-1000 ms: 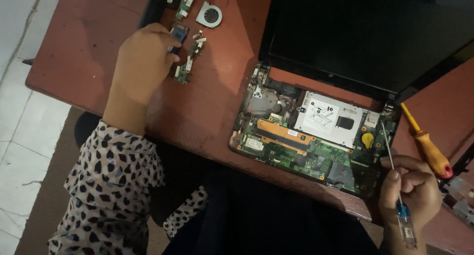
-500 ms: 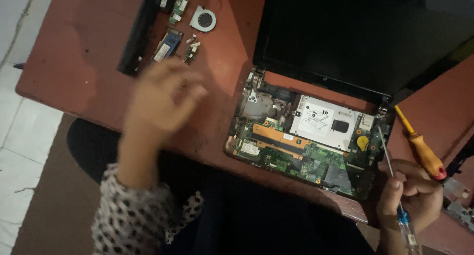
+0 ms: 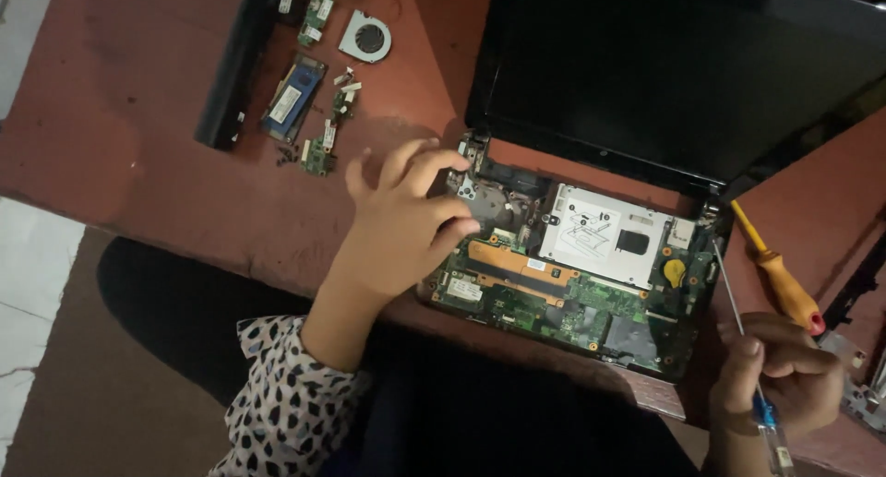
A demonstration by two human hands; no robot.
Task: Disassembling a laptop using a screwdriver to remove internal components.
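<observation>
Right hand (image 3: 784, 375) fingers pinching slim screwdriver (image 3: 738, 325), shaft pointing up-left, left hand (image 3: 406, 223) fingers spread over opened laptop (image 3: 572, 283)

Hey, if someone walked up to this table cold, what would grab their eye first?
The opened laptop at centre, green circuit board and silver drive bare under its dark screen. The left hand rests on the board's left edge, while the right hand at lower right grips a thin screwdriver. Removed parts lie top left, among them a small round fan, and an orange-handled screwdriver lies at the right.
</observation>
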